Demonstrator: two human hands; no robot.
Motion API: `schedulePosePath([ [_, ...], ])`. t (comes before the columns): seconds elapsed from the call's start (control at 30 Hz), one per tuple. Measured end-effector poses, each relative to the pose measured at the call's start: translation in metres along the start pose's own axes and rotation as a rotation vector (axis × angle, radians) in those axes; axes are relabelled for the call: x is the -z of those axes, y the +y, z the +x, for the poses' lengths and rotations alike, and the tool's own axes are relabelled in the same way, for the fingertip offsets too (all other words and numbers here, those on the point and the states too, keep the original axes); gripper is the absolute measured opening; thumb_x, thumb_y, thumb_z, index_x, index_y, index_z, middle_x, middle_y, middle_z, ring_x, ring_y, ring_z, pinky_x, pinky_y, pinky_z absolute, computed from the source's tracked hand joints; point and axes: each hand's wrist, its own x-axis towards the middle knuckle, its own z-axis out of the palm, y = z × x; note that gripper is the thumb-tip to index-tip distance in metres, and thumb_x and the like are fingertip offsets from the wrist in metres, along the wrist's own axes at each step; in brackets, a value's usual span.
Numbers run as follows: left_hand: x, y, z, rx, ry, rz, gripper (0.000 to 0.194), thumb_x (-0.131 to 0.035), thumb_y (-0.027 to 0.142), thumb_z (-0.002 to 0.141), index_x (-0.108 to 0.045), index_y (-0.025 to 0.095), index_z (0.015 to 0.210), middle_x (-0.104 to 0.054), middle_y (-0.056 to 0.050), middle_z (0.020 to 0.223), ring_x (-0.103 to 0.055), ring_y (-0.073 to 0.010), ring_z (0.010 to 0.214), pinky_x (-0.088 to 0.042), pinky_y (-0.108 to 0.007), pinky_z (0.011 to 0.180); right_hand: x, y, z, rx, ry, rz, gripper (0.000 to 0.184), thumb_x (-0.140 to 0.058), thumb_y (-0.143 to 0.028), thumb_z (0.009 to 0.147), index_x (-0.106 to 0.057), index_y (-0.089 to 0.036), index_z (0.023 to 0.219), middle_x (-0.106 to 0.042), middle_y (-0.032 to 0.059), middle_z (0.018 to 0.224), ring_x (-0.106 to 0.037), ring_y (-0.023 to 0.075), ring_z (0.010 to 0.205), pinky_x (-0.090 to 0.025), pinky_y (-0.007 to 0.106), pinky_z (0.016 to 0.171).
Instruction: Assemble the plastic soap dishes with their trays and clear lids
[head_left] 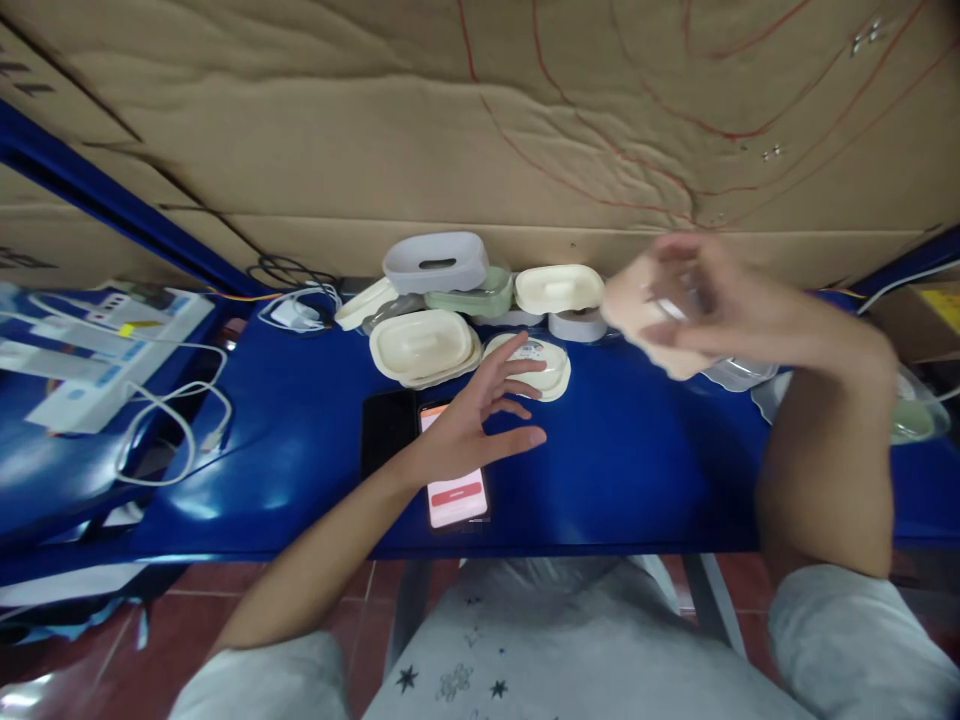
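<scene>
My left hand [480,415] hovers with fingers spread just above a lit phone [455,495] on the blue table [637,460], its fingertips near a cream oval case [544,365] with a label. My right hand [675,310] is raised and blurred by motion at the right. It seems curled round a clear, pale thing I cannot make out. Behind the left hand lies a cluster of oval cases: a cream one [424,345], a pale green one [472,297], a lavender one [436,262] and another cream one [559,288].
A cardboard wall [480,120] closes the back of the table. A white charger and cables [296,310] lie at the back left, with a white power strip [97,345] and a looped cord [180,430] further left. Clear plastic pieces [739,375] sit at the right.
</scene>
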Motion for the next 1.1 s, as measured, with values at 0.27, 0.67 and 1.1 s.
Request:
schedulePosePath([
  [0.27, -0.012, -0.014, 0.004, 0.226, 0.256, -0.519, 0.074, -0.100, 0.049, 0.075, -0.070, 0.025, 0.139, -0.078, -0.011, 0.128, -0.072, -0.0359, 0.126, -0.059, -0.052, 0.110, -0.072, -0.099, 0.053, 0.306, -0.321, 0.294, 0.087, -0.081, -0.053, 0.089, -0.042, -0.036, 0.165, -0.056, 0.0045, 0.166, -0.061, 0.0328, 0.143, -0.055, 0.048, 0.118],
  [0.67, -0.001, 0.001, 0.013, 0.296, 0.474, -0.601, 0.078, -0.097, 0.035, 0.080, -0.058, 0.028, 0.147, -0.073, -0.008, 0.136, -0.070, -0.0315, 0.129, -0.065, -0.043, 0.100, -0.084, -0.031, 0.089, 0.208, -0.052, 0.082, 0.093, -0.081, -0.051, 0.091, -0.039, -0.027, 0.171, -0.042, 0.0108, 0.176, -0.042, 0.0343, 0.161, -0.036, 0.058, 0.133],
  [1.1, 0.003, -0.004, 0.013, 0.267, 0.445, -0.597, 0.066, -0.096, 0.039, 0.081, -0.064, 0.027, 0.137, -0.074, -0.008, 0.134, -0.072, -0.0302, 0.124, -0.066, -0.042, 0.094, -0.061, -0.080, 0.064, 0.325, -0.234, 0.214, 0.043, -0.064, -0.059, 0.105, -0.073, -0.036, 0.140, -0.076, 0.0016, 0.139, -0.072, 0.0295, 0.124, -0.057, 0.047, 0.108],
])
